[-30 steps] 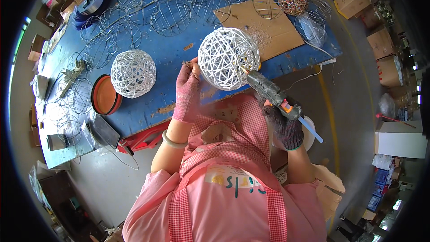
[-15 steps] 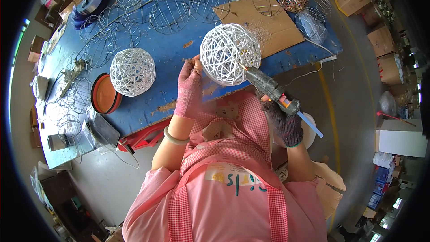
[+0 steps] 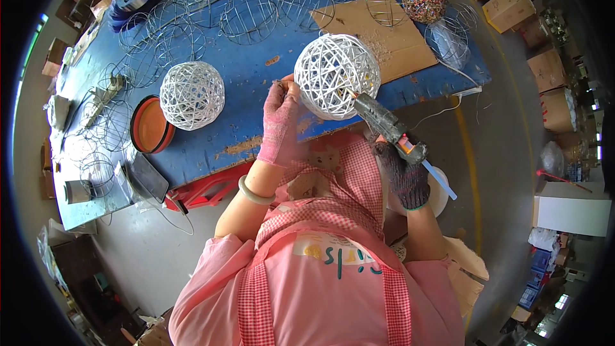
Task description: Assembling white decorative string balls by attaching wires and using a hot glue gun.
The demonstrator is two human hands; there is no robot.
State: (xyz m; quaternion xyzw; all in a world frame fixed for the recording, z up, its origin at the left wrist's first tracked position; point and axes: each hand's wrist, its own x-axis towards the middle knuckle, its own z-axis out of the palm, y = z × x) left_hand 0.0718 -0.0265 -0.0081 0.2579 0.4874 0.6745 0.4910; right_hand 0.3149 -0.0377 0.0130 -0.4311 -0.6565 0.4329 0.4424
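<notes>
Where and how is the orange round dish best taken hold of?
Probably by the near rim of the orange dish, coming from the person's side: its raised wall gives an edge there, while the left white ball crowds its right.

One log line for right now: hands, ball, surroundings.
left hand: at left edge of white ball | right hand: gripping glue gun, tip at ball's lower right | nearby: second ball beside orange dish

White ball (image 3: pixel 337 77), blackish glue gun (image 3: pixel 384 120), pink left glove (image 3: pixel 280 127), black right glove (image 3: pixel 408 182), red-and-white checked apron (image 3: pixel 366 170)
</notes>
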